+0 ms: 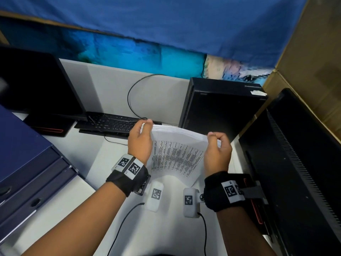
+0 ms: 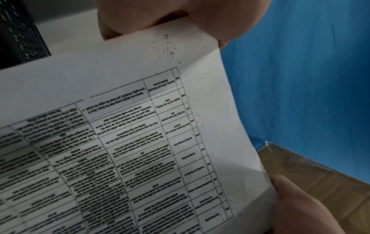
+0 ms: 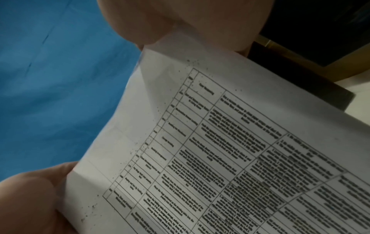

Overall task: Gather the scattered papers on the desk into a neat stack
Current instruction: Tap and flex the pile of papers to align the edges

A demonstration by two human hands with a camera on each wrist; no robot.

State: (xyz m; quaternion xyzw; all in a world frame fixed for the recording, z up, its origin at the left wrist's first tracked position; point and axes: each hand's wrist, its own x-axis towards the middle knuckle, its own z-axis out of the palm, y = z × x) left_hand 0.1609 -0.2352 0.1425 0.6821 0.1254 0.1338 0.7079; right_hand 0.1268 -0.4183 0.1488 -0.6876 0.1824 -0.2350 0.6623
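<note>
While the white desk (image 1: 77,150) spreads under me, hemmed by a dark monitor (image 1: 35,84) at left, a black computer tower (image 1: 219,106) at back right and a blue drawer unit (image 1: 27,163) by my left arm, I hold the stack of papers (image 1: 177,154) up off its surface, between the keyboard (image 1: 110,122) and my wrists. My left hand (image 1: 139,141) is clamped on the stack's left upper corner, fingers curled over the edge, thumb on the printed side. My right hand (image 1: 217,152) grips the right upper corner the same way.

Stack: several white sheets, upper edges fanned slightly so the layers show from the head view. Top sheet bows between my hands; it carries a printed table, ruled into columns and rows of small black text, too blurred to read.

Left wrist view: the papers (image 2: 140,142) fill the frame, table lines clear, fine dark specks scattered along the margin; my thumb (image 2: 160,15) presses the top, and my right hand (image 2: 312,209) shows at the lower corner. Head view shows none of those specks.

Right wrist view: the papers (image 3: 220,150) again, with my left hand (image 3: 30,202) at the lower left.
</note>
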